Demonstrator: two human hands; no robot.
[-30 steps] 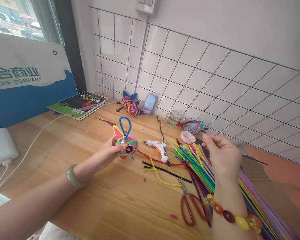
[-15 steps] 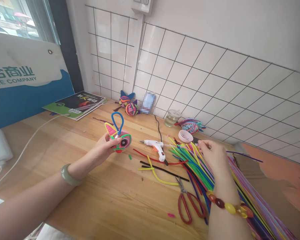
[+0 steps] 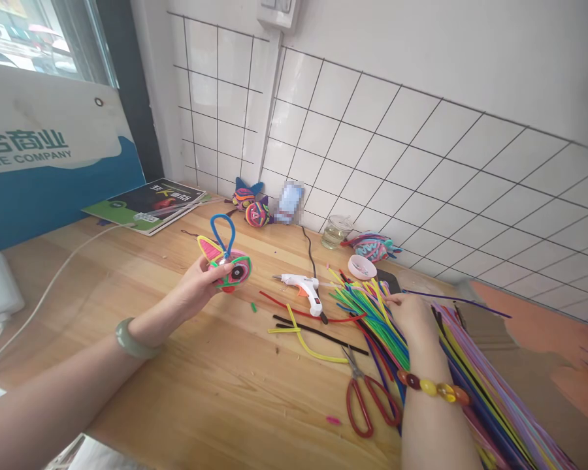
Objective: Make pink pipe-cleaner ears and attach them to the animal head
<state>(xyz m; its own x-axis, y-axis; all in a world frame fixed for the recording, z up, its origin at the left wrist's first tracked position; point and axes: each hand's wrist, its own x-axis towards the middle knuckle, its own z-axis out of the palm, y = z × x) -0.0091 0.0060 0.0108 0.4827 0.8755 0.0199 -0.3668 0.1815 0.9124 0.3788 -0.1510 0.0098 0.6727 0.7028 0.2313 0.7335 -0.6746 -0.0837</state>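
Note:
My left hand (image 3: 206,277) grips a small pipe-cleaner animal figure (image 3: 238,272) above the table. It has a round black eye, a pink fin or ear edged in yellow, and a blue loop standing up on top. On the right, my right hand (image 3: 414,320) is bent over a large bundle of colourful pipe cleaners (image 3: 372,313), its fingers pinched among the strands near their far ends. Which strands it holds is partly hidden. A white glue gun (image 3: 304,287) lies between the hands. Red-handled scissors (image 3: 365,395) rest to the left of my right wrist.
Loose red (image 3: 318,318), yellow and black pipe cleaners lie mid-table. Behind stand finished figures (image 3: 258,213), a glass jar (image 3: 336,232), a small pink bowl (image 3: 361,267) and a blue-striped figure (image 3: 375,246). A magazine (image 3: 149,205) and white cable (image 3: 68,264) are at left.
My right hand has moved slightly down and closer in over the pipe-cleaner bundle. My left hand, with the animal figure, has shifted a little left and up.

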